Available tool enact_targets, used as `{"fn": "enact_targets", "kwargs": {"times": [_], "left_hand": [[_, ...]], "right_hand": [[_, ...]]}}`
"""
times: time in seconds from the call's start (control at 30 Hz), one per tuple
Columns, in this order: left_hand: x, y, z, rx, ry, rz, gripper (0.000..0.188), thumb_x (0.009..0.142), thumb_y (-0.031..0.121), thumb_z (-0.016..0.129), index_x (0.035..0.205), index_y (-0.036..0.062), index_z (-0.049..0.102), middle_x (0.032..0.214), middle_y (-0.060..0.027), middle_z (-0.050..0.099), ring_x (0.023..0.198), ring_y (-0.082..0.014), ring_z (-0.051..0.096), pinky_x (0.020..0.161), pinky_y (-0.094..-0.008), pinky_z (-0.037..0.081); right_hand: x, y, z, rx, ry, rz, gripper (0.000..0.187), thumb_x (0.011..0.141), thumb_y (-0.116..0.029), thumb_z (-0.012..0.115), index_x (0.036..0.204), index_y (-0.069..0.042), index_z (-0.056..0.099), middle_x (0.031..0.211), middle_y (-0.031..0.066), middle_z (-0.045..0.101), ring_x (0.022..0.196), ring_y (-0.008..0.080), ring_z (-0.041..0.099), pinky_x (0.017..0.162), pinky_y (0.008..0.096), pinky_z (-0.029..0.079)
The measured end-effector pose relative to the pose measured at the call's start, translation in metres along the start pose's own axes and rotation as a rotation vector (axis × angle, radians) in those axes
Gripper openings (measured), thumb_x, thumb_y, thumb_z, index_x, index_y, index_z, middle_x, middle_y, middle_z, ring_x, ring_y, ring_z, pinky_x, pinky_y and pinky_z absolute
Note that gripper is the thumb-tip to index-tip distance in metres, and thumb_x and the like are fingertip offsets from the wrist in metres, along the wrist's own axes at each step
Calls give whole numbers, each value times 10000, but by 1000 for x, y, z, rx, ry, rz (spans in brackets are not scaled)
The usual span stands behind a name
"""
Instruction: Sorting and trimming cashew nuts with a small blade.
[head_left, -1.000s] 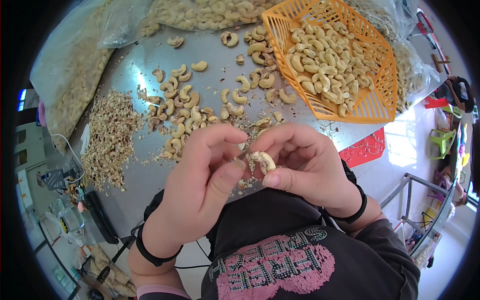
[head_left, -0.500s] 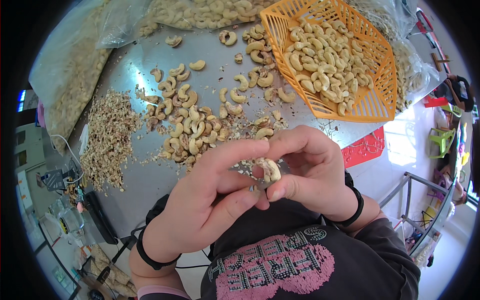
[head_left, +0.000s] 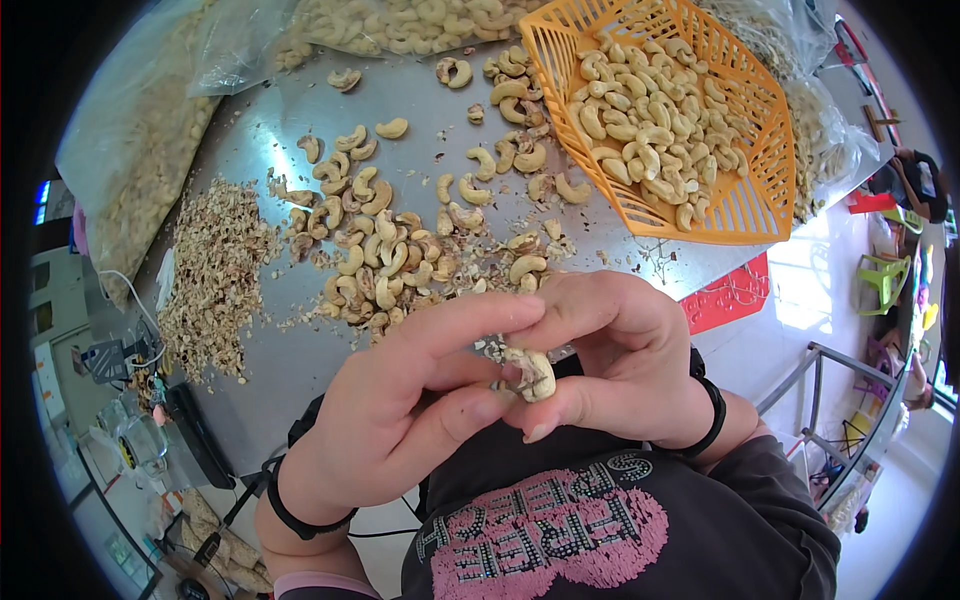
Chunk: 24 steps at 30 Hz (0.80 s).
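Above the near edge of the metal table, my two hands meet fingertip to fingertip. A curled cashew nut [head_left: 537, 376] with patches of brown skin is between the thumb and fingers of my right hand [head_left: 620, 350]. My left hand [head_left: 410, 375] is closed in a pinch against the nut's left side. At its thumb tip shows a small greyish piece, too little visible to name. Just beyond my fingers lies a loose heap of cashews [head_left: 390, 255], several with brown skin on them. Skin crumbs are scattered around the heap.
A mound of skin flakes [head_left: 215, 285] lies at the left. An orange slatted basket [head_left: 690, 232] of pale cashews stands at the back right. Clear bags of nuts [head_left: 130, 150] line the left and far sides. A red stool top [head_left: 735, 295] sits below the table's right edge.
Both hands have come slightly lower and nearer to me. The cashew has turned between the fingers and now shows more of its brown-patched side.
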<state>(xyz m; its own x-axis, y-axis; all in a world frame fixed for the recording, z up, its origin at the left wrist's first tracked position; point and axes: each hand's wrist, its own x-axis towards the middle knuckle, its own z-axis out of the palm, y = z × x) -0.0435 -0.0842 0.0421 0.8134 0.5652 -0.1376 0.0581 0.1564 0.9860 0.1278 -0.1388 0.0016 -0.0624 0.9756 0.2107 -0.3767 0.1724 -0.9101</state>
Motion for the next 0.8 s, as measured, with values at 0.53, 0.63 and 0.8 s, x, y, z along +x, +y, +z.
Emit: {"fn": "enact_targets", "kwargs": {"times": [0.53,0.63,0.8], "left_hand": [[10,-16,6,1057,366,540,375,624,34,599,997,33,573,796,-86,597,598,-179,564,477,-236,419],[8,-10,5,814,311,395,324,680,20,590,1003,18,568,828,-92,600,634,-173,578,518,-229,435],[2,-3,5,317,247,142,307,769,3,540,1076,14,521,892,-90,606,733,-149,593,626,-227,462]], "right_hand": [[-1,3,11,84,206,117,297,664,-35,689,891,5,501,802,33,537,734,78,502,678,219,421],[-1,1,10,196,194,177,288,683,-30,671,906,2,490,827,43,542,762,85,511,695,226,424],[1,-2,8,337,149,271,277,702,-20,648,923,-3,484,865,55,547,819,109,528,721,239,429]]}}
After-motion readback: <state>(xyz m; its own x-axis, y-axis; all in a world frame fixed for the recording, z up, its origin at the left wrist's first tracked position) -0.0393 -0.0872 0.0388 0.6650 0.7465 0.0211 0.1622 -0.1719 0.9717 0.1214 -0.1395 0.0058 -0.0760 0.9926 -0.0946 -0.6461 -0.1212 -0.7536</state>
